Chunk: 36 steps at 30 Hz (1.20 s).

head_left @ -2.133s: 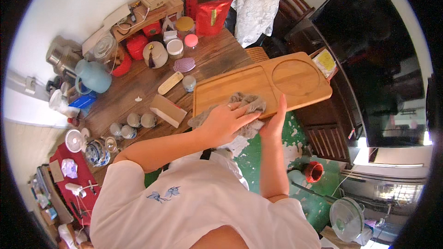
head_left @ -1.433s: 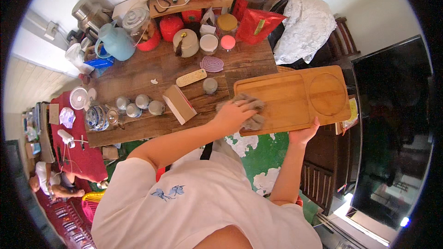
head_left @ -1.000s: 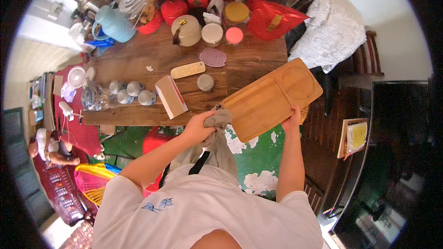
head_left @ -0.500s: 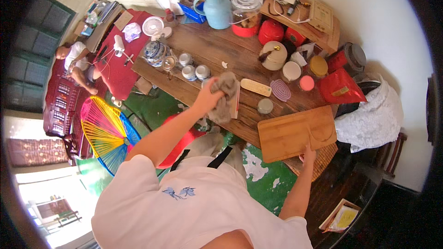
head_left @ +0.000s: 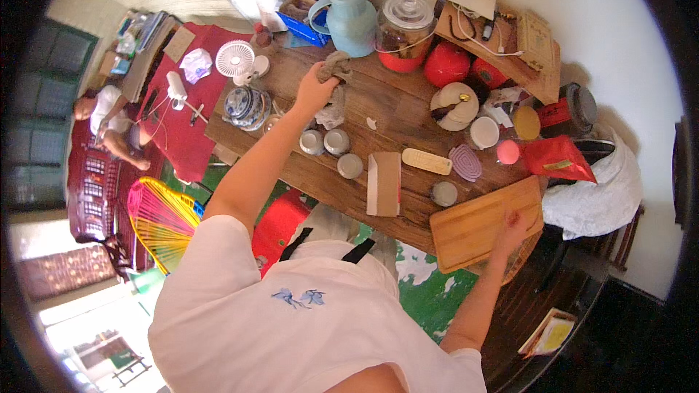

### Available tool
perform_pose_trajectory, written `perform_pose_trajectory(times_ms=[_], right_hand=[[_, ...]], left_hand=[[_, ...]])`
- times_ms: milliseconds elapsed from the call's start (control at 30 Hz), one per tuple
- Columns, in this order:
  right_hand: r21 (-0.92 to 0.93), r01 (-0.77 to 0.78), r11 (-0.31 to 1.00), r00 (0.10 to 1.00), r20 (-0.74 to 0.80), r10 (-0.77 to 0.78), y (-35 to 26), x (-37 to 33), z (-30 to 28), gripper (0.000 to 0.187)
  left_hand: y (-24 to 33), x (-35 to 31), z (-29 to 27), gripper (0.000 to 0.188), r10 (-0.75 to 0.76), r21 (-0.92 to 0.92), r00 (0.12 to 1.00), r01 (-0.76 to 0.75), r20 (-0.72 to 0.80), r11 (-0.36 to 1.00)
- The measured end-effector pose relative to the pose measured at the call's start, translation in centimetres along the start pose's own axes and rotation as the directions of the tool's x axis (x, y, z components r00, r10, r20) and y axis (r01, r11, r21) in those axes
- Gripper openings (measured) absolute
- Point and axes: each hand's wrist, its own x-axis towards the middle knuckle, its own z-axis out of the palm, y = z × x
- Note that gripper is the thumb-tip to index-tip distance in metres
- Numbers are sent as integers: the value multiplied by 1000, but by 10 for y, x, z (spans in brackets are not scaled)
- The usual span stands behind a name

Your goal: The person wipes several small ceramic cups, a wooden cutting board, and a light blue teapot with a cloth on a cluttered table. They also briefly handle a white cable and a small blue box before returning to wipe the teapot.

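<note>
My left hand (head_left: 317, 90) is closed round a bunched grey-brown cloth (head_left: 336, 65) over the far part of the wooden table (head_left: 397, 120), short of the light blue thermos jug (head_left: 351, 20). Part of the cloth hangs below the hand, behind several small pale-lidded jars (head_left: 336, 141). On the right, my right hand (head_left: 514, 224) lies on the near part of a wooden board (head_left: 466, 229); its fingers are blurred. A small open cardboard box (head_left: 384, 184), a cream remote control (head_left: 427, 161) and a round lidded jar (head_left: 444, 193) sit between my hands.
A blue-and-white teapot (head_left: 246, 108) stands at the table's left. Glass jar (head_left: 405, 25), round tin (head_left: 454, 106), red bag (head_left: 559, 160) and purple mat (head_left: 465, 162) crowd the back and right. A person (head_left: 113, 120) sits at the far left behind a red-covered table (head_left: 175, 138).
My left hand has carried the cloth away toward the thermos, uncovering the cardboard box. My right hand has shifted from the board's near edge farther onto it. The view has shifted slightly.
</note>
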Motion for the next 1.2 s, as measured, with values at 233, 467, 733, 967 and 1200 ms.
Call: perform_pose_trajectory(times_ms=[233,467,733,967,1200], right_hand=[[130,524,842,754,389,-529,-252,-67,235,32],[-184,485,855,790,512,-338,-268,-57,305,25],[-337,571,749,793,462,-397,-277,-56,292,19],[167,151,974,932,306,-197,-297,-90,234,17],[542,-182,820,979,179,99,-278,-117,203,21]], left_hand=[[-65,62,36,57,93,226,922,-189,377,956],[-88,67,42,71,-33,479,909,-188,416,858],[-109,64,103,61,367,191,429,-824,825,534],[-73,81,192,62,533,36,423,-806,732,590],[-98,98,118,45,446,246,528,-800,723,547]])
